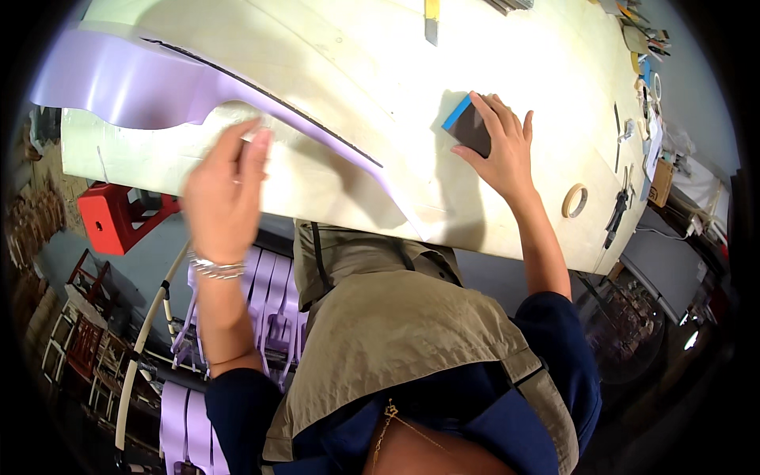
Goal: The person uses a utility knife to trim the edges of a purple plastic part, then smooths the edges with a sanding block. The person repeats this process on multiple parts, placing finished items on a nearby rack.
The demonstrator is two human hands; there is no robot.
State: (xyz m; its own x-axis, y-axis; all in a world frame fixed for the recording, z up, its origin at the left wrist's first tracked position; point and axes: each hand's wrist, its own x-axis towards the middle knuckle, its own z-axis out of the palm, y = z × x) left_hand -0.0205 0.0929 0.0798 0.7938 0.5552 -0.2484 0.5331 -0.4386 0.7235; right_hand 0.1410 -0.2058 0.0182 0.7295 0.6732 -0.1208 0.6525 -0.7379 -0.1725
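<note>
A lilac guitar (150, 83) lies on its side on the pale worktable, its body at the far left. Its neck slants right and toward me, with a thin dark strip (261, 92) along the edge. My left hand (222, 190) hovers by the near side of the neck, wearing a silver bracelet. Its fingers are loosely bent, thumb and forefinger slightly apart, and nothing shows between them. Farther right, my right hand (507, 150) grips a dark sanding block (470, 131) with a blue edge. The block is apart from the guitar, and its shadow falls on the table.
A tape roll (575, 201) lies on the worktable (356, 47) right of my right arm. A yellow-handled blade (431, 22) lies at the far edge. Several tools line the right side. Below left stand a red stool (107, 220) and a rack of lilac guitars (269, 305).
</note>
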